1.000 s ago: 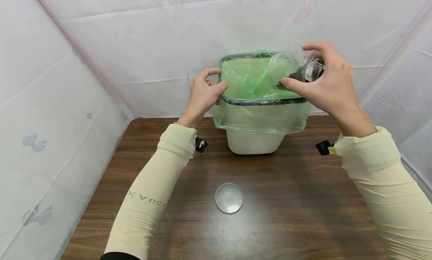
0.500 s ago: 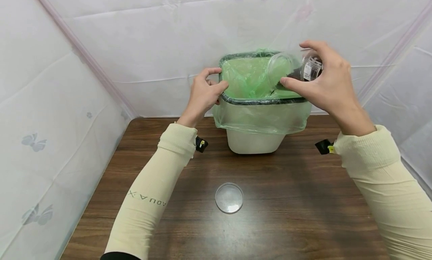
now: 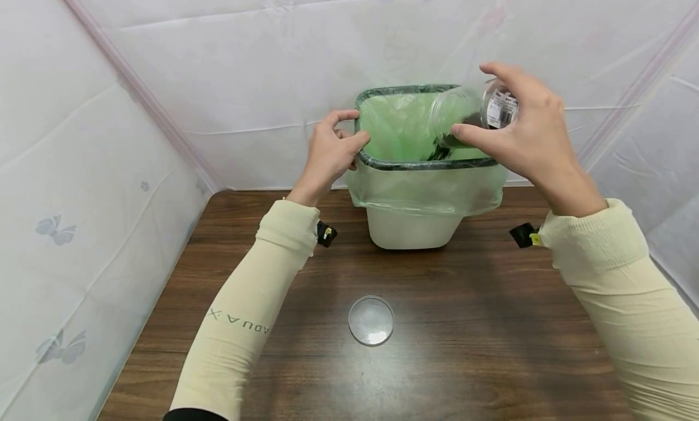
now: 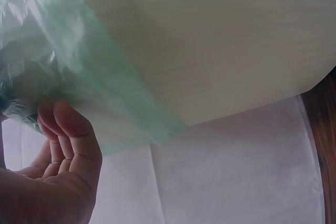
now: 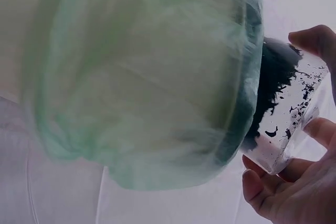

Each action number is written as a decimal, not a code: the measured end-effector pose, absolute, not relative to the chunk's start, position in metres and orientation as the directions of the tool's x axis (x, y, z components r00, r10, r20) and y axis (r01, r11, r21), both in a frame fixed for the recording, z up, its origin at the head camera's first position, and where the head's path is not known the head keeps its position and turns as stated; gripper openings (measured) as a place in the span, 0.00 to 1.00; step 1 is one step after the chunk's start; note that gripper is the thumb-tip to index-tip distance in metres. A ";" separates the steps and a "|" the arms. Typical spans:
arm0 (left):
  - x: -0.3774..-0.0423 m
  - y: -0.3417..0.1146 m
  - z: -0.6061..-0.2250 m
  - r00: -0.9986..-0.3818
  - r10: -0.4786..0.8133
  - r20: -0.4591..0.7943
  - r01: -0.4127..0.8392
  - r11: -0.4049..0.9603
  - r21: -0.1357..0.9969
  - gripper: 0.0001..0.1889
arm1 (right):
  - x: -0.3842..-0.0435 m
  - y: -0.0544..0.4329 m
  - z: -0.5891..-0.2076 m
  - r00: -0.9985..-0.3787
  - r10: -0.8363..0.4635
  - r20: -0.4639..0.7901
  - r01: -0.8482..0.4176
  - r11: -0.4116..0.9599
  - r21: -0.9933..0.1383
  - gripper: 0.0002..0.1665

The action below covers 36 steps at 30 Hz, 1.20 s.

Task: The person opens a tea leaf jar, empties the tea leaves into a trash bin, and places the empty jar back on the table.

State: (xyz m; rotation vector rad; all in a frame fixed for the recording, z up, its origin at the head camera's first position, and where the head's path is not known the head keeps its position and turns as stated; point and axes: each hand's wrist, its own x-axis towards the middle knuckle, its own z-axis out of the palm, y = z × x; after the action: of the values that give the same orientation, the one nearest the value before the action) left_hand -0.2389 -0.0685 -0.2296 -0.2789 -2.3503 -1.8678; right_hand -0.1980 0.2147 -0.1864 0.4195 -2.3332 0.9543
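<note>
At the back of the table stands a white trash bin (image 3: 413,232), its mouth lined with a thin green bag (image 3: 395,124) folded over the dark rim. My left hand (image 3: 330,151) pinches the left side of that lined rim between thumb and fingers. A clear plastic jar (image 3: 501,107) with a label on its base lies sideways in my right hand (image 3: 535,127), its mouth tilted over the bin. Dark flaky bits (image 3: 438,152) spill from the jar into the bag. In the right wrist view dark flakes (image 5: 278,82) gather towards the jar's mouth, and scattered bits cling to its wall.
A round clear lid (image 3: 371,321) lies on the brown wooden table (image 3: 464,348) in front of the bin. White sheeting (image 3: 273,75) rises behind the bin and on both sides.
The jar has tipped slightly further and moved a little left. Dark flakes now fall from its mouth. The bag's inside looks smoother and deeper. The left hand stays put.
</note>
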 end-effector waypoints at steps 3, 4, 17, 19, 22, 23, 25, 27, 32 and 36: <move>-0.239 -0.068 -0.230 -0.975 0.068 0.212 0.222 0.216 0.951 0.24 | -0.198 0.215 -0.184 -0.797 -0.086 0.598 -0.475 0.699 -0.534 0.48; -0.239 -0.068 -0.230 -0.975 0.068 0.212 0.222 0.217 0.951 0.24 | -0.198 0.215 -0.183 -0.802 -0.093 0.591 -0.474 0.701 -0.533 0.49; -0.240 -0.066 -0.230 -0.974 0.061 0.219 0.226 0.196 0.954 0.25 | -0.200 0.214 -0.177 -0.867 -0.149 0.476 -0.417 0.740 -0.527 0.45; -0.240 -0.066 -0.230 -0.974 0.062 0.217 0.225 0.194 0.955 0.25 | -0.201 0.214 -0.177 -0.866 -0.151 0.476 -0.417 0.742 -0.524 0.45; -0.240 -0.066 -0.230 -0.975 0.065 0.213 0.221 0.195 0.955 0.25 | -0.201 0.214 -0.176 -0.863 -0.147 0.483 -0.417 0.747 -0.518 0.45; -0.240 -0.065 -0.230 -0.975 0.067 0.212 0.221 0.195 0.956 0.25 | -0.202 0.214 -0.175 -0.861 -0.147 0.486 -0.419 0.746 -0.517 0.44; -0.240 -0.065 -0.230 -0.975 0.069 0.212 0.221 0.199 0.955 0.25 | -0.202 0.214 -0.174 -0.859 -0.148 0.490 -0.422 0.748 -0.513 0.44; -0.240 -0.065 -0.230 -0.975 0.069 0.210 0.220 0.201 0.954 0.25 | -0.202 0.214 -0.173 -0.855 -0.154 0.495 -0.428 0.750 -0.505 0.44; -0.241 -0.064 -0.230 -0.976 0.073 0.207 0.218 0.202 0.955 0.25 | -0.201 0.214 -0.170 -0.861 -0.135 0.491 -0.412 0.750 -0.518 0.43; -0.241 -0.063 -0.230 -0.975 0.081 0.207 0.220 0.196 0.956 0.25 | -0.201 0.212 -0.172 -0.825 -0.047 0.562 -0.430 0.699 -0.572 0.45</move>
State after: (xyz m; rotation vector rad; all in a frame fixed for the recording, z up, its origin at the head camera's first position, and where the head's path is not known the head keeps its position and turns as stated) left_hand -0.2407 -0.0634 -0.2305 -0.2953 -2.3413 -1.9015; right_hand -0.2008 0.2123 -0.1720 0.3652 -2.3897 0.9837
